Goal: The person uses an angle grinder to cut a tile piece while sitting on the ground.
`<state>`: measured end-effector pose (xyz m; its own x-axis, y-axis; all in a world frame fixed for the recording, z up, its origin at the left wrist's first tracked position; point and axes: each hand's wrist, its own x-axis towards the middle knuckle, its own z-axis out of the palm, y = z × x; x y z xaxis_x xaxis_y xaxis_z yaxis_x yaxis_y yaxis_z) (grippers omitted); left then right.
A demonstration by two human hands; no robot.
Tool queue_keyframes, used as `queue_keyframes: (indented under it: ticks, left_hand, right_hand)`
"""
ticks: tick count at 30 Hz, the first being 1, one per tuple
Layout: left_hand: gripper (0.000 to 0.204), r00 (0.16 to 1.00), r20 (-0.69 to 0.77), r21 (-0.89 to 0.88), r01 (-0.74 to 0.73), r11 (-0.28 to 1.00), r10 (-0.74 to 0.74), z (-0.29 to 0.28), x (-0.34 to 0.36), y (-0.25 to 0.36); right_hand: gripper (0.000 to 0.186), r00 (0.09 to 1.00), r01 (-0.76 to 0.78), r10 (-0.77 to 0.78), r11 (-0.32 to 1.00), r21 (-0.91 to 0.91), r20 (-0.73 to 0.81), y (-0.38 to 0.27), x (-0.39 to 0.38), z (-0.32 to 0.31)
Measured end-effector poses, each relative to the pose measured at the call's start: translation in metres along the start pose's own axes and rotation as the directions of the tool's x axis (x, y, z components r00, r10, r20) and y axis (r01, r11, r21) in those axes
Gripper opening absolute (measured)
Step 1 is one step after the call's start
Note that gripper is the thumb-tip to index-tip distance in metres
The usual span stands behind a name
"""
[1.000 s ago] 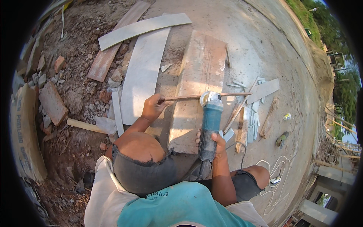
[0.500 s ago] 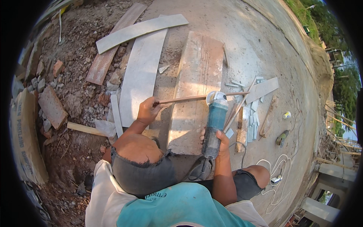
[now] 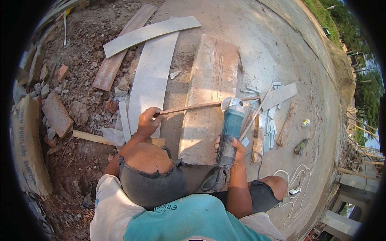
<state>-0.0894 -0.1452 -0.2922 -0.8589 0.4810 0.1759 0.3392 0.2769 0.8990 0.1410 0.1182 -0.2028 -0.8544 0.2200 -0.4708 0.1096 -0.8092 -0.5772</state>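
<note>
In the head view my left hand (image 3: 148, 120) pinches the near end of a thin brown strip (image 3: 189, 107), which angles across a long concrete block (image 3: 210, 68). My right hand (image 3: 233, 148) grips a teal and black angle grinder (image 3: 232, 122). Its guarded head (image 3: 232, 103) is over the strip, near the block's right side; blade contact is hidden. Right of the block lie a pale cut piece (image 3: 279, 96) and several thin offcuts (image 3: 270, 130). Two long pale boards (image 3: 148, 84) lie left of it, one across the other.
Broken bricks (image 3: 57, 114) and rubble fill the left, beside a paper sack (image 3: 26, 146). On the right are a second grinder (image 3: 300, 147), a small bottle (image 3: 306, 122) and a coiled white cord (image 3: 293, 172) with a power strip (image 3: 294, 191). My bent knees flank the work.
My left hand has moved left and down with the strip, tilting it. The grinder in my right hand has shifted slightly right, its head still over the strip.
</note>
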Motion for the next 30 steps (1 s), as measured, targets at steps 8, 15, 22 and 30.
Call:
queue_keyframes:
  ticks: [8, 15, 22, 30]
  left_hand:
    - [0.017, 1.000, -0.001, -0.019, 0.007, 1.000, -0.007, -0.005, -0.003, 0.000]
    - [0.019, 1.000, -0.014, 0.009, -0.010, 1.000, 0.010, -0.014, -0.005, -0.001]
    - [0.017, 1.000, -0.014, -0.006, -0.008, 1.000, 0.007, -0.029, -0.005, 0.000]
    - [0.015, 1.000, -0.014, 0.015, 0.020, 1.000, -0.020, -0.042, -0.006, 0.002]
  right_hand:
    - [0.061, 1.000, 0.018, -0.018, 1.000, -0.008, -0.024, -0.003, 0.000, -0.001]
    - [0.061, 0.999, 0.035, -0.034, 0.999, 0.005, -0.037, -0.005, 0.001, -0.005]
    - [0.060, 0.998, 0.055, -0.054, 0.998, 0.034, -0.036, -0.007, 0.003, -0.008]
    - [0.061, 0.993, 0.115, -0.114, 0.990, 0.075, -0.026, -0.015, 0.001, -0.010]
